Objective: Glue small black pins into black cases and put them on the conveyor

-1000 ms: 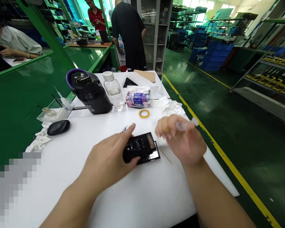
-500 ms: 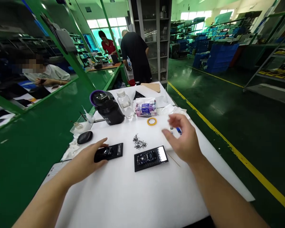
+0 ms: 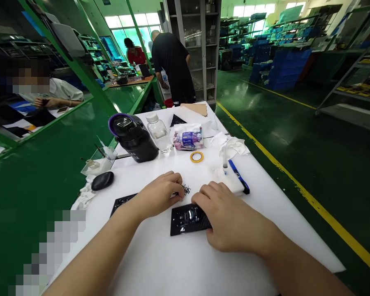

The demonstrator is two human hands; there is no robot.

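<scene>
My right hand (image 3: 226,213) grips the right end of a glossy black rectangular plate (image 3: 186,220) with a raised car shape on it, thumb at the near edge and fingers at the far edge. The plate lies on the white table. My left hand (image 3: 162,193) is at a small pile of thin black bits (image 3: 186,190), its thumb and fingertips drawn together in a pinch. Whether a bit is between them I cannot make out. A second black plate (image 3: 122,201) lies partly hidden behind my left wrist.
Beyond my hands are a yellow tape roll (image 3: 196,156), a blue cutter knife (image 3: 239,176), a wipes pack (image 3: 187,137), a clear bottle (image 3: 158,131) and a large black jug (image 3: 134,139). A black mouse-like object (image 3: 102,181) lies left. Other people work behind.
My left hand has left the second plate and moved right to the black bits. My right hand has come down from the air onto the near plate's right end.
</scene>
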